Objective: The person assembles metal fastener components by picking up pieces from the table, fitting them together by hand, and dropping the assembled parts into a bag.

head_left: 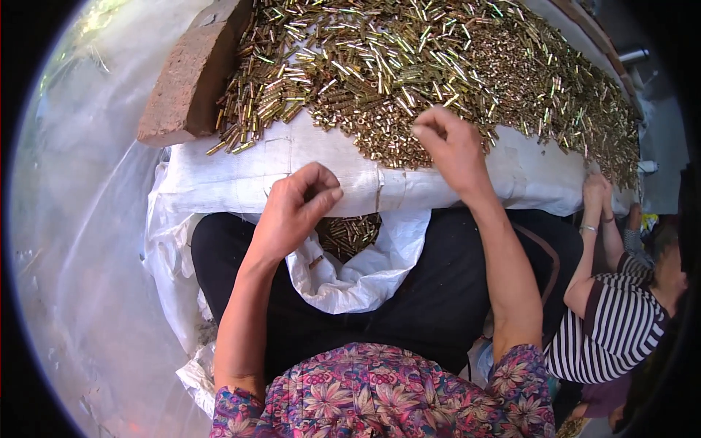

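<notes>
My left hand [298, 210] hovers over the near edge of the cloth-covered table [241, 171], its fingers curled and thumb close to the fingertips. Below it, an open white woven sack [343, 292] lies between my thighs, with brass-coloured metal pieces [349, 235] inside. My right hand [454, 150] is pinched above the front of a pile of small brass-coloured nuts [391, 142]. Whatever either pinch holds, if anything, is too small to make out. Longer gold-coloured metal sleeves [307, 69] are spread behind the nuts.
A reddish brick [191, 80] borders the heap at the far left. On the right, a person in a striped top [610, 328] has their hands [597, 191] at the table's edge. Translucent plastic sheeting [95, 241] covers the left side.
</notes>
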### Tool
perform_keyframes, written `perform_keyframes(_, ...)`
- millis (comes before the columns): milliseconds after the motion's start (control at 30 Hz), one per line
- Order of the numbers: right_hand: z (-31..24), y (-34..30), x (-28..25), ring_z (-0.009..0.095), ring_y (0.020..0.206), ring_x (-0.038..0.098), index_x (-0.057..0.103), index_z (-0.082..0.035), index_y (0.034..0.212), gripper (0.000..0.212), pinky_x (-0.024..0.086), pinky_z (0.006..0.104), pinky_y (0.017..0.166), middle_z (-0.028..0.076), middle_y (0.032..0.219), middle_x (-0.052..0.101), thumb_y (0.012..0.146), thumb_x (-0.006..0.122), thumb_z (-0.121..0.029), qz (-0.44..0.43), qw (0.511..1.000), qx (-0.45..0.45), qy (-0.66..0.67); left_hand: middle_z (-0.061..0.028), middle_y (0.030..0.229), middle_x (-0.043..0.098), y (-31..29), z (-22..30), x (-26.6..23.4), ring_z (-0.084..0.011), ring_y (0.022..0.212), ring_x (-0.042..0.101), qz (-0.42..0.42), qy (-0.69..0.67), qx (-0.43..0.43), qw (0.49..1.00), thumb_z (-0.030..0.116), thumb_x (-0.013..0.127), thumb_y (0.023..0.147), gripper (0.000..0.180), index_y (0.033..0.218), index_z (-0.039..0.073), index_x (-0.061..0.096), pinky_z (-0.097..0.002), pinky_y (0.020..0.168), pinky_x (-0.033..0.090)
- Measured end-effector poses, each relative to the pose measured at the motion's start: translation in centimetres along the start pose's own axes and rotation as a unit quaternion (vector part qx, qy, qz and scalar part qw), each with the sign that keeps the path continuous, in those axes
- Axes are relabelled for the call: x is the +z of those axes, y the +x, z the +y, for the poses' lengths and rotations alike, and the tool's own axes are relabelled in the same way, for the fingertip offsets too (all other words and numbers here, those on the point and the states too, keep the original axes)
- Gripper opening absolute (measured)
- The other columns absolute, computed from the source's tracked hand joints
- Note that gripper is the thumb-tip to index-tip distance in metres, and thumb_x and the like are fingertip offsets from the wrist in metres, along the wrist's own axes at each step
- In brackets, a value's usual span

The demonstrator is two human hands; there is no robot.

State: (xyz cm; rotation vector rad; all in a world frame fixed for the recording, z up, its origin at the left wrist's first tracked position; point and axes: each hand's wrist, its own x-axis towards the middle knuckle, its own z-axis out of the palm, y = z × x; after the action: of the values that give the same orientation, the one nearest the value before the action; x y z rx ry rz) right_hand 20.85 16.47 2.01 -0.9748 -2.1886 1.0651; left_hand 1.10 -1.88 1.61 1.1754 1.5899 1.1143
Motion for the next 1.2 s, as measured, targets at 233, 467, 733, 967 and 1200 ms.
perform_keyframes(233,1.5,4.0,1.7,0.034,0.081,0.060,0.057,-0.008,0.094,0.018,0.048,0.0471,0.067,0.013,0.078,0.061,0.080,0.067,-0.011,0.059,0.917,-0.133,-0.372,-0.0157,0.085,0.064,4.6,-2.0,-2.0,-0.0339,0.077,0.063,0.172,0.210,0.046,0.961,0.014,0.066,0.083,0.016,0.093,0.002,0.060,-0.0411,0.070,0.048)
perform_keyframes(467,1.0,3.8,2.3,0.032,0.074,0.060,0.061,-0.008,0.094,0.016,0.049,0.0449,0.066,0.014,0.077,0.062,0.079,0.067,-0.011,0.065,0.927,-0.106,-0.353,-0.0147,0.093,0.062,8.4,-3.0,-2.0,-0.0350,0.083,0.063,0.176,0.387,0.092,0.901,0.017,0.067,0.082,0.020,0.096,0.005,0.060,-0.0462,0.070,0.049)
perform_keyframes(733,0.0,-1.0,2.1,0.005,0.066,0.055,0.066,0.001,0.097,0.012,0.044,0.0216,0.061,-0.002,0.074,0.061,0.088,0.060,-0.004,-0.001,0.997,0.005,0.076,-0.0150,0.081,0.066,9.9,-2.3,-4.2,-0.0369,0.082,0.064,0.059,0.372,0.091,0.922,0.024,0.069,0.079,0.022,0.089,0.006,0.061,-0.0465,0.071,0.049)
perform_keyframes(967,-1.6,-5.1,2.2,0.008,0.068,0.057,0.066,0.002,0.101,0.016,0.046,0.0227,0.067,0.003,0.074,0.062,0.088,0.059,-0.004,-0.036,0.958,0.094,0.268,-0.0168,0.081,0.065,8.8,-1.9,-4.6,-0.0386,0.081,0.062,0.038,0.412,0.094,0.906,0.019,0.064,0.079,0.019,0.086,0.003,0.057,-0.0476,0.070,0.048)
perform_keyframes(1200,-3.4,-6.7,2.7,0.009,0.068,0.057,0.065,0.002,0.101,0.015,0.046,0.0223,0.066,0.003,0.075,0.061,0.090,0.057,-0.004,-0.051,0.935,0.133,0.324,-0.0166,0.076,0.061,6.3,-2.7,-4.3,-0.0365,0.071,0.061,0.100,0.398,0.191,0.892,0.012,0.060,0.081,0.011,0.083,0.002,0.056,-0.0431,0.066,0.047)
